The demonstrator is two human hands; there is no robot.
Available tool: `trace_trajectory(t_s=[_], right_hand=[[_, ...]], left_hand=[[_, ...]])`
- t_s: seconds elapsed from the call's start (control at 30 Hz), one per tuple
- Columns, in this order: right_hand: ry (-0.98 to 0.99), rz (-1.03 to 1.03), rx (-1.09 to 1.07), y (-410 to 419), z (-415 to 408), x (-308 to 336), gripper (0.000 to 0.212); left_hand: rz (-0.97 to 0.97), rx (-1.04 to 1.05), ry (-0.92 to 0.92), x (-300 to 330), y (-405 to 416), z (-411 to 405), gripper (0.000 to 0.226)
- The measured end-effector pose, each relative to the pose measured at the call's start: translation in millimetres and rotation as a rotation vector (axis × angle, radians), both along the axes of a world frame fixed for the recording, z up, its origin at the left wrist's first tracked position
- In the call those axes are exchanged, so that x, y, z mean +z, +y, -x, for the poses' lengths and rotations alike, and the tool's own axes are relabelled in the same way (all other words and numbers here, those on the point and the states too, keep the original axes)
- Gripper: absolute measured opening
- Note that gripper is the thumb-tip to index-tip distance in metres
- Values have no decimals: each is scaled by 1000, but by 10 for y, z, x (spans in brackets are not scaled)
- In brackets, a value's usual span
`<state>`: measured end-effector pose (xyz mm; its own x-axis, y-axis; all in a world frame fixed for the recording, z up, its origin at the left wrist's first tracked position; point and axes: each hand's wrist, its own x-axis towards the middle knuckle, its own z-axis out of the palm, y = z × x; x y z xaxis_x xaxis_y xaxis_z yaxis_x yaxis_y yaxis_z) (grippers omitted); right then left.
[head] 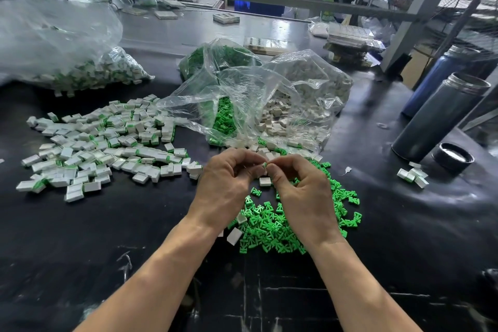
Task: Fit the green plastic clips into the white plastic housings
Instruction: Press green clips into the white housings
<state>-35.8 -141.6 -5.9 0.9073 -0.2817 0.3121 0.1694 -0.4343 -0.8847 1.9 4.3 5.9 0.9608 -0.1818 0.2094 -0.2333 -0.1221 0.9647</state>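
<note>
My left hand (226, 183) and my right hand (299, 191) meet fingertip to fingertip above the black table. The left pinches a small white housing (260, 166); the right pinches a green clip (265, 164) against it. Both parts are mostly hidden by the fingers. Under my hands lies a heap of loose green clips (272, 229), with a few loose white housings (265, 181) beside it. To the left spreads a large pile of white housings with green clips showing in them (107, 143).
Clear plastic bags hold green clips (223, 116) and white housings (275, 113) just beyond my hands; another bag (89, 70) lies at the far left. Two metal flasks (436, 116) and a black lid (452, 158) stand at the right, near a few white parts (412, 175).
</note>
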Motion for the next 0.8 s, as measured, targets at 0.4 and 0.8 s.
trace_trajectory(t_s=[0.4,0.8], right_hand=[[45,34,2,30,11,71,6],[65,74,46,-30,16,116,14]], left_hand=[[-46,-16,-24,9,11,8,21],[-65,-79,-4,24,59,-23,18]])
